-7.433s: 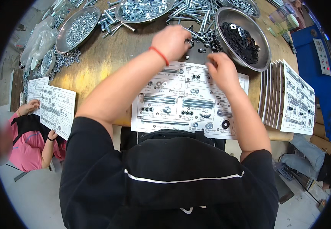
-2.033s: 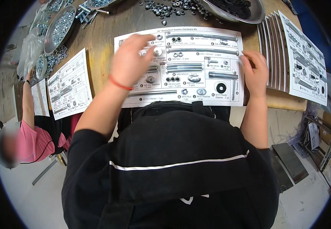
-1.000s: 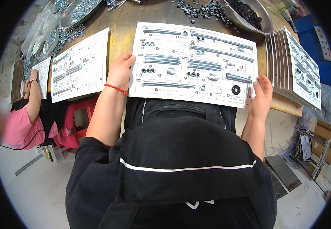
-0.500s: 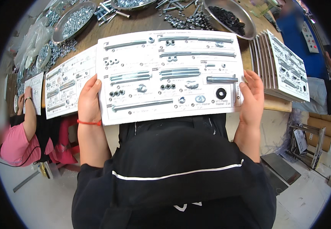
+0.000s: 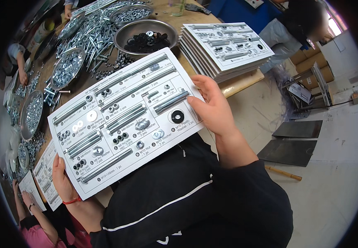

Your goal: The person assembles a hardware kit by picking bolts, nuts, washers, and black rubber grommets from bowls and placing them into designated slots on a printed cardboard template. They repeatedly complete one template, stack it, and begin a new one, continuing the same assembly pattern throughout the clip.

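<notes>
Near the card stack (image 5: 195, 58), the left hand (image 5: 62, 180) and right hand (image 5: 212, 105) grip one hardware card (image 5: 112, 153); carrying seems the present step, the next move probably requires level support.

Left hand (image 5: 64, 182) partly behind card (image 5: 125, 122)

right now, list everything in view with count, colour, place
hardware card: one, white, centre
table: one, brown, upper left
other cards: several, white, table edges
metal bowls: at least four, silver, table
washers: many, mostly black, one bowl
loose bolts: many, silver, table
co-workers: at least three, mixed clothing, both sides
boxes: several, brown, upper right
sheets: two, dark, floor
stick: one, yellow, floor
left hand: one, red wristband, card's left edge
right hand: one, black sleeve, card's right edge
</notes>
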